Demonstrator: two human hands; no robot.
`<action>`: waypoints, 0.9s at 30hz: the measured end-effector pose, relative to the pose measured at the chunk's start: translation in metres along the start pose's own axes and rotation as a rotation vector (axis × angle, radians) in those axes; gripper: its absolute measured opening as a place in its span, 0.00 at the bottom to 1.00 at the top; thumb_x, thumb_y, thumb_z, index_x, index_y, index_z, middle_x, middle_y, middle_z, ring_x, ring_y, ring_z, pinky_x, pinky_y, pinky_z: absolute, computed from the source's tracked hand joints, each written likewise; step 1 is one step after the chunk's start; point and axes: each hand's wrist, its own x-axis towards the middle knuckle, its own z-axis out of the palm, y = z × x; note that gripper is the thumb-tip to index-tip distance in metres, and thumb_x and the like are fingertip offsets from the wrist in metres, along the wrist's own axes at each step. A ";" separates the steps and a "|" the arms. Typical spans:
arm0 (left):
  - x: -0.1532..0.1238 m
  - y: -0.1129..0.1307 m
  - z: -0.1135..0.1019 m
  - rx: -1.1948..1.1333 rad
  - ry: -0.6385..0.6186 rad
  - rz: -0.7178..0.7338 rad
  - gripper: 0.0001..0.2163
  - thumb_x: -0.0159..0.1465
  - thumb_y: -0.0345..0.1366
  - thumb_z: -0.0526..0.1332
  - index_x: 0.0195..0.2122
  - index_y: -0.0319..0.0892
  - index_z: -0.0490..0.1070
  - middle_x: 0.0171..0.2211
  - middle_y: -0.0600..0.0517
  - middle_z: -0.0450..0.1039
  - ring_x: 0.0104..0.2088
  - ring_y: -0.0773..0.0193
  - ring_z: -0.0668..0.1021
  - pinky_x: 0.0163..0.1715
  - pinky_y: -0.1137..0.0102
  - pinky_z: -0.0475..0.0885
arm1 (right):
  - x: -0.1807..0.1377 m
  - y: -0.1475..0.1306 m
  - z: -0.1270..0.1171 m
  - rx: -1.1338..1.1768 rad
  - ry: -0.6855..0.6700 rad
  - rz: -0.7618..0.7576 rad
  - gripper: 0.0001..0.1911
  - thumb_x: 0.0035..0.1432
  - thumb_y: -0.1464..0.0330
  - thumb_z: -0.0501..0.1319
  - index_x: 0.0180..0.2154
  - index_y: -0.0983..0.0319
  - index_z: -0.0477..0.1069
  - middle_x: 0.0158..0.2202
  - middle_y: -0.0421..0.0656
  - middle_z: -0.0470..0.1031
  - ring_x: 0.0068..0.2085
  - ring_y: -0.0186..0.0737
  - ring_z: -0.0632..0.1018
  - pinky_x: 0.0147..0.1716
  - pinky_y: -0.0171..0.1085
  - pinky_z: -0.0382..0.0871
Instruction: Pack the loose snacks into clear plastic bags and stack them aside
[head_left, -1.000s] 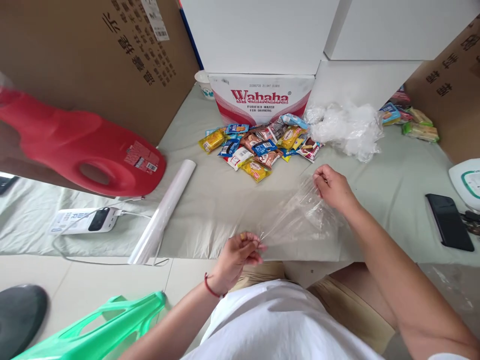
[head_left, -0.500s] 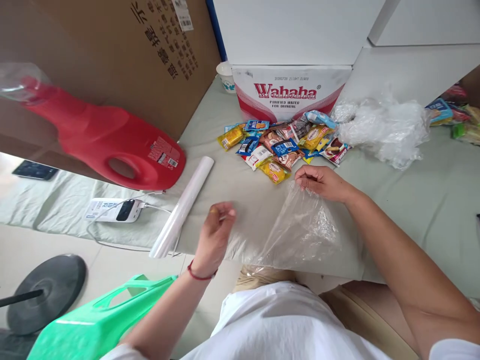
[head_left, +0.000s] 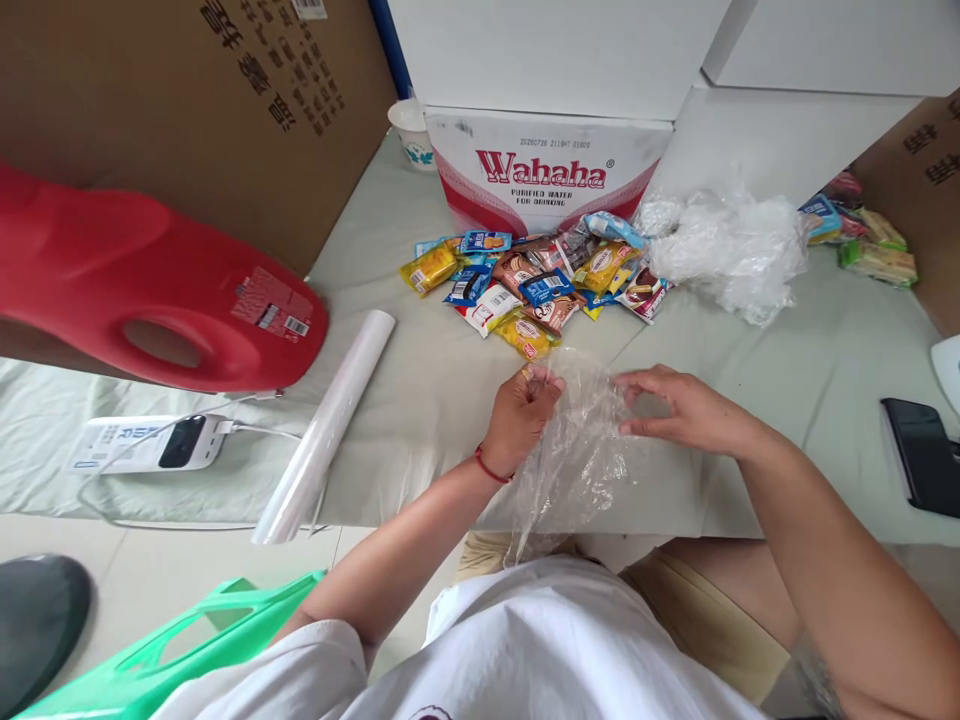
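A clear plastic bag (head_left: pixel 581 455) hangs crumpled between my hands, its lower end reaching over the table's front edge toward my lap. My left hand (head_left: pixel 525 415), with a red cord at the wrist, pinches the bag near its upper left side. Fingers curved and apart, my right hand (head_left: pixel 667 405) is at the bag's right side; whether a fingertip touches the film is hard to see. Just beyond the hands lies a pile of small wrapped snacks (head_left: pixel 547 285) in yellow, blue, brown and white.
Behind the snacks stands a Wahaha carton (head_left: pixel 551 175), with a paper cup (head_left: pixel 412 130) beside it. Crumpled clear bags (head_left: pixel 731 245) lie to the right. Leftward are a roll of plastic film (head_left: pixel 326 425), a red jug (head_left: pixel 161 285) and a power bank (head_left: pixel 154 443). A phone (head_left: pixel 922 455) is far right.
My left hand has moved right and taken hold of the bag. My right hand has loosened its pinch, its fingers now apart. The view has shifted rightward, bringing the phone into sight.
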 end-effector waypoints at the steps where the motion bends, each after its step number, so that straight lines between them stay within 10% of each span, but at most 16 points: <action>1: -0.001 -0.001 -0.003 -0.011 0.018 0.001 0.14 0.58 0.46 0.70 0.31 0.44 0.69 0.22 0.60 0.61 0.21 0.72 0.63 0.23 0.73 0.62 | -0.006 0.007 -0.002 -0.046 -0.003 0.022 0.21 0.51 0.50 0.71 0.43 0.55 0.82 0.35 0.43 0.80 0.41 0.48 0.78 0.47 0.46 0.71; 8: -0.023 -0.016 -0.022 0.020 0.092 0.012 0.16 0.63 0.50 0.65 0.31 0.44 0.65 0.20 0.62 0.54 0.19 0.72 0.59 0.21 0.74 0.62 | -0.007 0.004 -0.033 -0.149 0.076 -0.057 0.19 0.62 0.49 0.63 0.36 0.57 0.79 0.38 0.44 0.78 0.41 0.44 0.78 0.47 0.43 0.72; 16: -0.052 -0.027 -0.036 0.041 0.289 -0.043 0.11 0.68 0.48 0.58 0.39 0.47 0.61 0.26 0.60 0.61 0.22 0.70 0.65 0.24 0.72 0.68 | 0.006 0.001 -0.017 -0.261 0.729 0.038 0.24 0.65 0.49 0.59 0.53 0.57 0.73 0.48 0.50 0.77 0.46 0.49 0.80 0.43 0.46 0.76; 23: -0.076 0.018 -0.077 0.883 0.499 0.461 0.23 0.64 0.44 0.65 0.57 0.43 0.65 0.55 0.42 0.69 0.56 0.50 0.73 0.52 0.55 0.72 | -0.027 0.040 0.038 0.092 0.504 0.390 0.40 0.58 0.44 0.65 0.63 0.60 0.66 0.43 0.51 0.82 0.43 0.51 0.82 0.44 0.48 0.77; 27: -0.037 0.054 -0.047 0.982 0.102 0.698 0.30 0.64 0.52 0.64 0.63 0.41 0.63 0.59 0.39 0.69 0.62 0.47 0.70 0.61 0.51 0.66 | -0.020 0.032 0.052 0.309 0.357 0.271 0.27 0.53 0.51 0.70 0.50 0.60 0.76 0.41 0.47 0.82 0.42 0.45 0.82 0.45 0.44 0.77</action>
